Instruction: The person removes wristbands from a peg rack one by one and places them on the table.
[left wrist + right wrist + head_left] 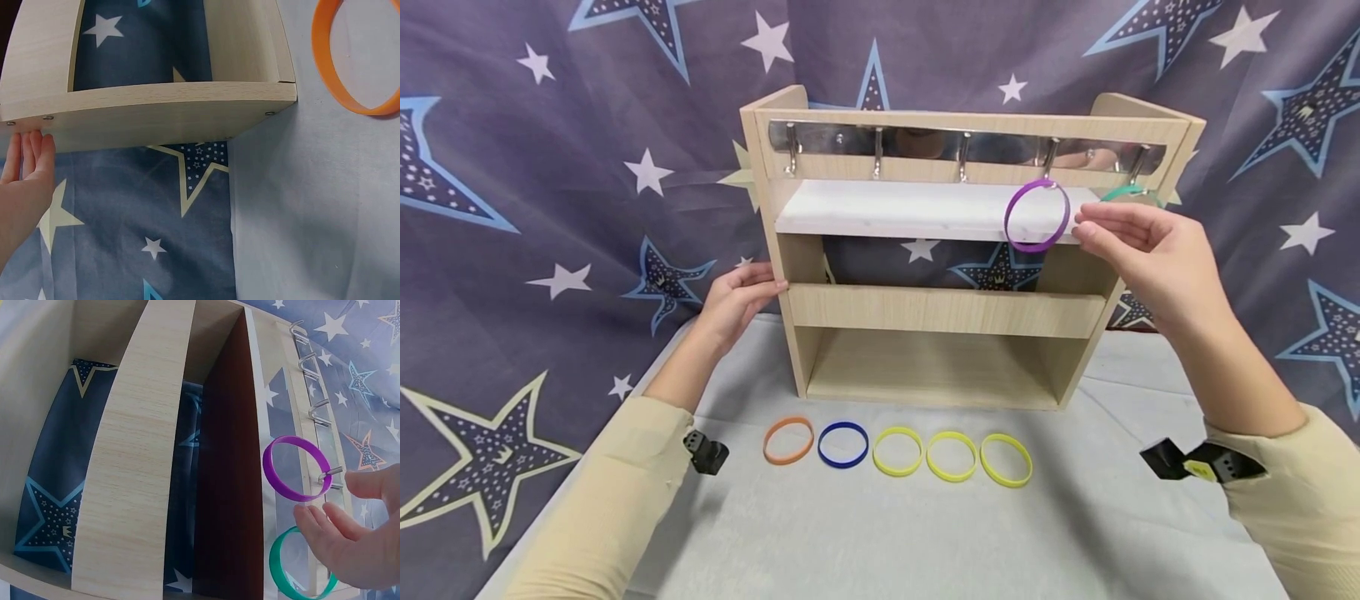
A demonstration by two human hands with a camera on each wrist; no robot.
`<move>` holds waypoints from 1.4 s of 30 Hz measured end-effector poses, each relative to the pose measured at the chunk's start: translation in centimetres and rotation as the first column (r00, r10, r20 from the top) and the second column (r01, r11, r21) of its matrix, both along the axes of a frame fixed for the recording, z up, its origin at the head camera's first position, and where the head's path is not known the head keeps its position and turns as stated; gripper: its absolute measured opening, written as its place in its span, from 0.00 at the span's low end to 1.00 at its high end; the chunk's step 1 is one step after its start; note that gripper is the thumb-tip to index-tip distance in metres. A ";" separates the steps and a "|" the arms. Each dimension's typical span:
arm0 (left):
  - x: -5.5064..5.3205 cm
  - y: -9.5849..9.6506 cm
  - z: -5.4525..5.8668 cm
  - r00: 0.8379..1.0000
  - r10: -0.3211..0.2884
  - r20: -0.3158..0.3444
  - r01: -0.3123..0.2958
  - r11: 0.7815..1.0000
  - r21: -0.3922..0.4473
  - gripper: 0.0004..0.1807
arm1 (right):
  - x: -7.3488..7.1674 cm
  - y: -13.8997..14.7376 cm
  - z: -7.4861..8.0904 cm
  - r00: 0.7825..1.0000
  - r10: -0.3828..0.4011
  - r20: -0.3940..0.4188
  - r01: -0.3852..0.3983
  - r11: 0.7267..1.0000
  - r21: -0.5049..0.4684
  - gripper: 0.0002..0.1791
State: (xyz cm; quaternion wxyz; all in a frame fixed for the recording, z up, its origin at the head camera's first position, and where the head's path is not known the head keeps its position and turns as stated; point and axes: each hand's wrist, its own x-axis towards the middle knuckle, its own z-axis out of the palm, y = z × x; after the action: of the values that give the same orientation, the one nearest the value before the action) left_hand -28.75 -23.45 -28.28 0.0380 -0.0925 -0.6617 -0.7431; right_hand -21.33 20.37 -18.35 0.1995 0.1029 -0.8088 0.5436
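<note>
A purple wristband point(1034, 247) hangs from a hook of the wooden shelf unit point(947, 310), second from the right. Just beside it is my right hand point(1165, 258); in the right wrist view the thumb and fingers are spread apart, with no band between them. On the rightmost hook hangs a green wristband point(275, 572), partly behind that hand. My left hand point(733, 304) touches the unit's left side panel, its fingertips resting straight against the wood in the left wrist view.
In a row on the grey cloth point(880, 542) before the unit lie an orange wristband point(787, 462), a blue one point(842, 465) and three yellow wristbands point(952, 478). Several hooks line a metal strip point(921, 146) above a white shelf point(887, 208). A star-patterned curtain point(587, 217) hangs behind.
</note>
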 end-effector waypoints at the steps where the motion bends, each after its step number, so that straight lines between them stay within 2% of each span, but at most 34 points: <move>1: 0.0 0.0 0.0 1.000 0.001 -0.002 -0.001 1.000 -0.001 0.12 | -0.1 0.0 0.0 1.000 -0.007 0.008 0.007 1.000 0.015 0.23; 4: 0.0 0.0 0.1 1.000 0.004 -0.002 -0.004 1.000 -0.001 0.11 | -0.5 0.1 0.0 1.000 -0.002 0.018 0.001 1.000 0.027 0.26; 7: 0.1 0.0 0.2 1.000 0.003 0.002 -0.003 1.000 0.002 0.12 | -1.1 0.0 0.0 1.000 0.025 -0.002 -0.025 1.000 -0.014 0.25; 14: 0.0 0.1 0.3 1.000 0.004 0.011 -0.004 1.000 -0.001 0.12 | -2.0 -0.3 -0.2 0.998 0.055 -0.042 -0.059 0.993 -0.098 0.12; 21: 0.1 0.0 0.6 1.000 0.008 0.012 -0.008 1.000 -0.010 0.12 | -2.3 -0.4 -0.1 0.992 0.115 -0.051 -0.124 0.963 -0.240 0.11; 32: 0.2 0.0 0.4 1.000 0.011 0.022 -0.011 1.000 -0.005 0.12 | -2.3 -0.8 -0.3 0.985 0.161 -0.066 -0.174 0.930 -0.324 0.10; 36: 0.2 0.0 0.4 0.999 0.015 0.028 -0.015 1.000 -0.025 0.13 | -2.2 -0.8 -0.3 0.979 0.196 -0.057 -0.203 0.902 -0.382 0.08; 42: 0.2 -0.1 0.3 0.999 0.011 0.033 -0.010 1.000 -0.023 0.13 | -2.2 -0.8 -0.3 0.963 0.262 -0.061 -0.257 0.831 -0.493 0.08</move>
State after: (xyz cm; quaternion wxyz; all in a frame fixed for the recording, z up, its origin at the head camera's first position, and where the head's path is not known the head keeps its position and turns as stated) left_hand -28.50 -23.52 -28.03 0.0297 -0.0770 -0.6711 -0.7367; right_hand -23.53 19.59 -18.62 0.1398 0.1544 -0.6212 0.7554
